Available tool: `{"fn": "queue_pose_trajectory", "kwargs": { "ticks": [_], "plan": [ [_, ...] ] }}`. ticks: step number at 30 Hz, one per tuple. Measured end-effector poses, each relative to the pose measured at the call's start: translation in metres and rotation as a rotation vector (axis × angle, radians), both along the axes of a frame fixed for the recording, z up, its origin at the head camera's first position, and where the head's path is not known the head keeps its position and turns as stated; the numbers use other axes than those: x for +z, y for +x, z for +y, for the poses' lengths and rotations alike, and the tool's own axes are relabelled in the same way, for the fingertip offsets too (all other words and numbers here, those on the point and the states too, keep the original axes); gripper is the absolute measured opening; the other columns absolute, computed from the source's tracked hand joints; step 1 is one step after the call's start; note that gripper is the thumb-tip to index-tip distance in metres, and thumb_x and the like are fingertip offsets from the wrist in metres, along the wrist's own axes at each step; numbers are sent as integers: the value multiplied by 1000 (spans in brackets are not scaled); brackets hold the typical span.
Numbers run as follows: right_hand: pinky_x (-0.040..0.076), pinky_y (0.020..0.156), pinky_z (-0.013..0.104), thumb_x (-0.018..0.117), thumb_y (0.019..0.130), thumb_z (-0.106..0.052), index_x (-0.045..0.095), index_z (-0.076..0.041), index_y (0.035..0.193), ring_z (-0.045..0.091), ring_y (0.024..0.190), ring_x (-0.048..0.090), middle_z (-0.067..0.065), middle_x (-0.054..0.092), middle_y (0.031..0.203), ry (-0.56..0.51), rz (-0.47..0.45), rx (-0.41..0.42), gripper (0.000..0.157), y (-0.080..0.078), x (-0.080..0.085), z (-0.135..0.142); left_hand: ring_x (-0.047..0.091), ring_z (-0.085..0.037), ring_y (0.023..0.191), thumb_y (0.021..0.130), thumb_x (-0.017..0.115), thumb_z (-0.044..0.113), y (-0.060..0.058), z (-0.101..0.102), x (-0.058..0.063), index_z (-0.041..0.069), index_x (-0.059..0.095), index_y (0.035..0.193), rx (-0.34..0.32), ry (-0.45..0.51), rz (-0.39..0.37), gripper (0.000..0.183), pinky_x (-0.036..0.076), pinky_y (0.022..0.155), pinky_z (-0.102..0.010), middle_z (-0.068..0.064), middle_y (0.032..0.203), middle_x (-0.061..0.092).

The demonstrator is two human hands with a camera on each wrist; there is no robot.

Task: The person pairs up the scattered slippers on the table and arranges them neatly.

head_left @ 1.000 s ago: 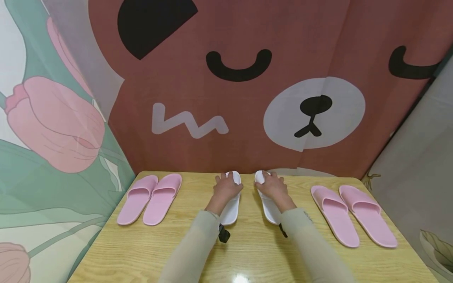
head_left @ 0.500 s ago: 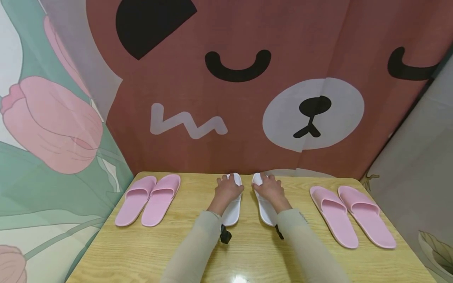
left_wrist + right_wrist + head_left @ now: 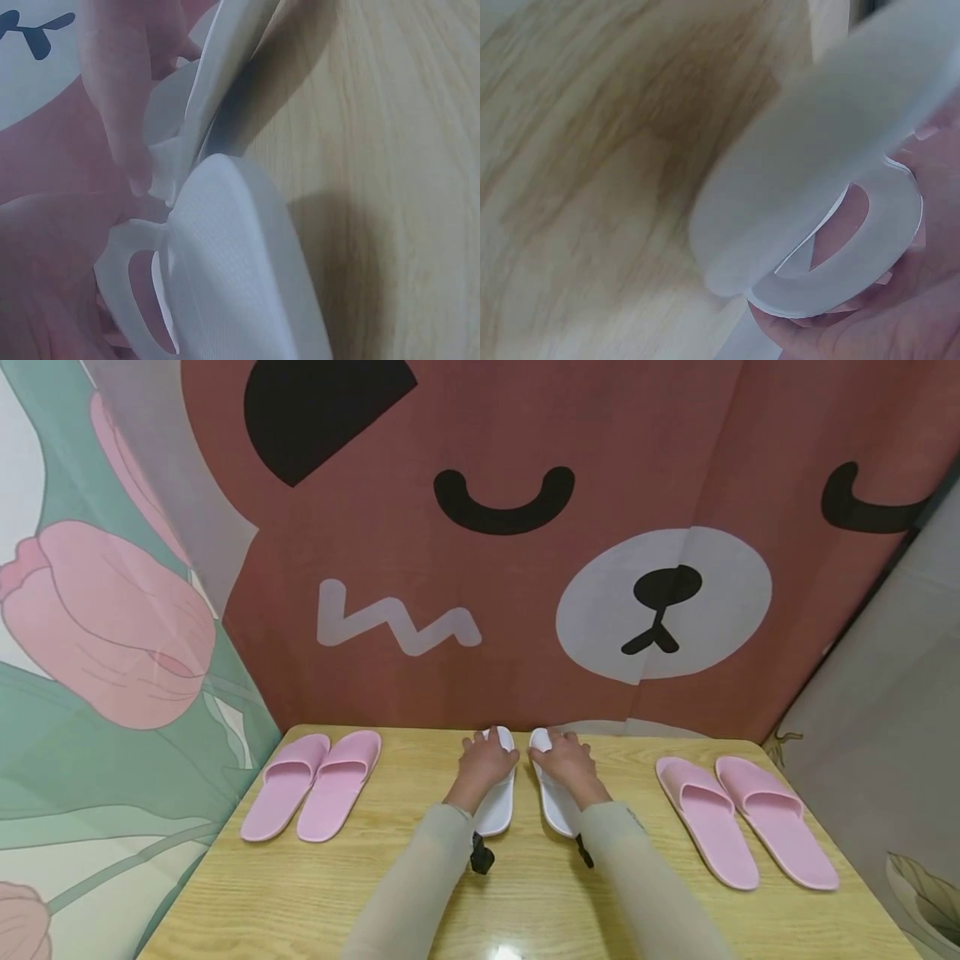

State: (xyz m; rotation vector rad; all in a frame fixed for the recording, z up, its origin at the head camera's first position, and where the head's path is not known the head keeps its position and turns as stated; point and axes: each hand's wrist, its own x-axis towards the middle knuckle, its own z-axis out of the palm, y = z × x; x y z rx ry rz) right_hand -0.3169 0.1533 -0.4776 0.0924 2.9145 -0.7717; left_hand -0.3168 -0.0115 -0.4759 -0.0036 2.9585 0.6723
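- Backdrop: brown bear-print curtain (image 3: 517, 581), full width behind the far edge of the worktop. I can see closed eyes, a white muzzle, a pale zigzag.
- Tulip-print curtain (image 3: 112, 635) on the person's left, green and pink; grey curtain (image 3: 892, 710) on the right with a bit of leaf print low down.
- Worktop (image 3: 525, 902): light wood grain, rounded far corners, glare spot at the near side.
- Two pale sleeves, left sleeve (image 3: 416, 885) and right sleeve (image 3: 648, 885), reaching in from the near side.
- Right pink pair (image 3: 723, 839): two slippers close side by side, straps at the far end, toes angled in toward the middle.
- Left pink pair (image 3: 341, 802): same type, toes also angled in, well apart from the white ones.
- White slippers, between the pink pairs, toes at the far edge: left white slipper (image 3: 495, 812), right white slipper (image 3: 556, 803). Just beside each other, not touching from what I see; gap narrows at the toes. Can't tell if the soles sit fully flat.
- Left hand (image 3: 484, 766): fingers clamped over the strap of the left white slipper, thumb on the inner side.
- Right hand (image 3: 567, 762): mirror of that, fingers clamped on the right white slipper's strap, thumb inward.
- Small black device (image 3: 482, 853) under the left wrist; another (image 3: 585, 852) under the right, mostly hidden.
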Motion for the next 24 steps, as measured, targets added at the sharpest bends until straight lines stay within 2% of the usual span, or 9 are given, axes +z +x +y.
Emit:
{"fn": "queue_pose_trajectory", "kwargs": {
  "ticks": [6,12,17,24],
  "plan": [
    [29,108,71,54,98,-58,30,-11,160,60,142,23,28,29,159,-37,-5,-4,82,-1,2,-4,34,-45,139,103,45,55,-1,3,0,4,29,159,4,7,-3,77,46,99,-58,-24,155,37],
    [29,108,73,52,99,-59,33,-6,158,62,141,22,31,28,158,-23,-11,9,82,-1,4,-6,37,-46,136,107,33,50,0,2,-1,-2,39,152,-24,-11,-1,69,40,105,-55,-27,149,43],
    [32,105,73,51,100,-55,37,-4,156,62,139,26,32,30,156,25,-26,25,77,-4,2,-7,39,-46,134,106,36,50,0,2,-2,-1,43,150,-14,-12,-37,67,46,100,-54,-27,146,44],
    [33,103,73,51,100,-53,40,-3,154,61,136,30,32,34,153,37,-11,43,74,-5,-2,-9,39,-44,135,107,37,50,1,3,-2,0,42,150,-5,-4,-56,66,47,99,-55,-25,148,43]
  ]
}}
